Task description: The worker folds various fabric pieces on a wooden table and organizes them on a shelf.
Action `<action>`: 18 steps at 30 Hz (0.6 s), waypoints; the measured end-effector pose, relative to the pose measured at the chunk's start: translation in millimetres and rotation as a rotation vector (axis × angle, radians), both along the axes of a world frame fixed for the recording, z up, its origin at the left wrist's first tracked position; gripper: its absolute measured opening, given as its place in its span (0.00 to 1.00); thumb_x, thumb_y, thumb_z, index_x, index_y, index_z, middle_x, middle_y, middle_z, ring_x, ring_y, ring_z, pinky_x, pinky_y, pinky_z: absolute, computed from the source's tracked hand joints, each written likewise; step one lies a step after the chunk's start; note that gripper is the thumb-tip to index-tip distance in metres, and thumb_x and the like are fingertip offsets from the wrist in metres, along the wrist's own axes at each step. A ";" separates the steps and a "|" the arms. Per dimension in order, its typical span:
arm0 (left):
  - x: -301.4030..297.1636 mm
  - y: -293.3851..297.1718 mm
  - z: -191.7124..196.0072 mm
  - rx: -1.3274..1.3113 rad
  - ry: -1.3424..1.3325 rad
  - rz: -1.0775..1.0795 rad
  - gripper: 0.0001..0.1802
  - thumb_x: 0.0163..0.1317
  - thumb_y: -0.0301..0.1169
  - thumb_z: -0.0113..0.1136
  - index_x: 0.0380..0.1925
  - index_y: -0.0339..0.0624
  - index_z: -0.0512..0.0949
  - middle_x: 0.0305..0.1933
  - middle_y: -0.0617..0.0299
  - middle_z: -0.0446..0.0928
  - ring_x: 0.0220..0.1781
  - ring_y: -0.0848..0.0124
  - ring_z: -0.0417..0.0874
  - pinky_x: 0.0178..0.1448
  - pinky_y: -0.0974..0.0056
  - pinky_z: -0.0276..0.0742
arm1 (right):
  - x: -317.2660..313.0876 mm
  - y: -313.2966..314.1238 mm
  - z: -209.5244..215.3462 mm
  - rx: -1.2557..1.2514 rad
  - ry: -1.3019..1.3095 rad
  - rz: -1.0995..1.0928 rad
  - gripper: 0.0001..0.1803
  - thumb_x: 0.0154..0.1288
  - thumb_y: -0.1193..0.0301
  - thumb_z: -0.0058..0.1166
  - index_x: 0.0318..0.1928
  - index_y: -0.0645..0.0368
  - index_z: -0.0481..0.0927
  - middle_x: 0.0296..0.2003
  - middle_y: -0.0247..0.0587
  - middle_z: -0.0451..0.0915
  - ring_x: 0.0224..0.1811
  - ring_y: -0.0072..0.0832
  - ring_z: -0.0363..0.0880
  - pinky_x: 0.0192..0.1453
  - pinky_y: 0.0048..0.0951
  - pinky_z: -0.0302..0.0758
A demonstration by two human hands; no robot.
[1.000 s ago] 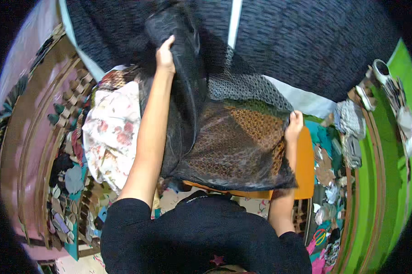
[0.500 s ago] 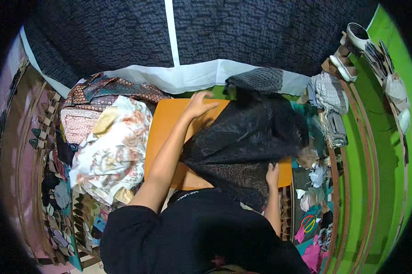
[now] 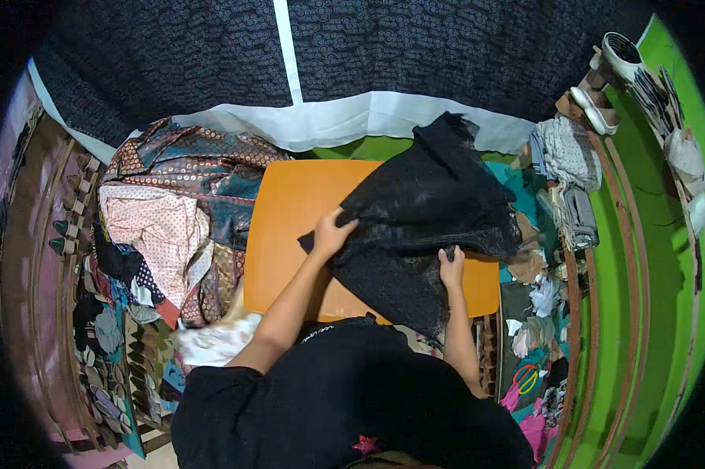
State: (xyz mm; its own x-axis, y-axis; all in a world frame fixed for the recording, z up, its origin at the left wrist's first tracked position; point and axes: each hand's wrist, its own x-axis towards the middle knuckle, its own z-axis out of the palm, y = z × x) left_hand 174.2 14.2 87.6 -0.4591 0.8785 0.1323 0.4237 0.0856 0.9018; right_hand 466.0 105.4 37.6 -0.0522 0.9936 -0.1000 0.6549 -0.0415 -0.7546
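A sheer black lacy cloth [image 3: 427, 191] is spread over the right part of an orange tabletop [image 3: 286, 203]. Its far corner reaches past the back edge, and its near end hangs over the front edge by my body. My left hand [image 3: 334, 234] has its fingers closed on the left edge of the cloth. Closer to me, my right hand [image 3: 451, 267] pinches a gathered fold of it. A white floral cloth [image 3: 218, 341] lies low on the left beside my left elbow, partly blurred.
Left of the table are a patterned brown-and-teal cloth [image 3: 204, 160] and a pink dotted cloth [image 3: 153, 223]. Folded fabrics [image 3: 567, 160] are stacked at right. Scissors with red and yellow handles [image 3: 527, 379] lie among scraps. A dark curtain [image 3: 446, 55] hangs behind.
My left hand has come down from the table's far side onto the black cloth, which has settled flatter. The white floral cloth has slid off the left pile toward me, uncovering the pink dotted one.
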 end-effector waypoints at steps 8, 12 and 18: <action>-76.1 -51.7 14.2 0.397 -0.171 0.955 0.22 0.54 0.38 0.58 0.37 0.26 0.71 0.38 0.52 0.74 0.39 0.67 0.72 0.47 0.64 0.66 | -33.9 -3.9 7.1 0.056 0.253 -0.029 0.27 0.50 0.73 0.55 0.50 0.70 0.64 0.44 0.52 0.71 0.49 0.36 0.69 0.55 0.29 0.61; -137.5 -122.4 -91.5 0.394 -0.272 1.298 0.32 0.51 0.28 0.59 0.53 0.26 0.58 0.56 0.48 0.64 0.50 0.60 0.70 0.54 0.63 0.64 | -33.1 11.7 -34.3 -0.030 0.285 0.008 0.21 0.47 0.78 0.56 0.43 0.66 0.64 0.41 0.45 0.68 0.47 0.35 0.67 0.53 0.31 0.60; -129.7 -175.4 -57.9 -0.017 -0.083 1.166 0.40 0.40 0.23 0.65 0.52 0.33 0.52 0.51 0.44 0.61 0.54 0.55 0.65 0.57 0.58 0.59 | -40.6 -12.8 -23.9 0.031 0.389 -0.020 0.37 0.47 0.80 0.54 0.57 0.59 0.51 0.54 0.54 0.57 0.53 0.41 0.64 0.56 0.33 0.61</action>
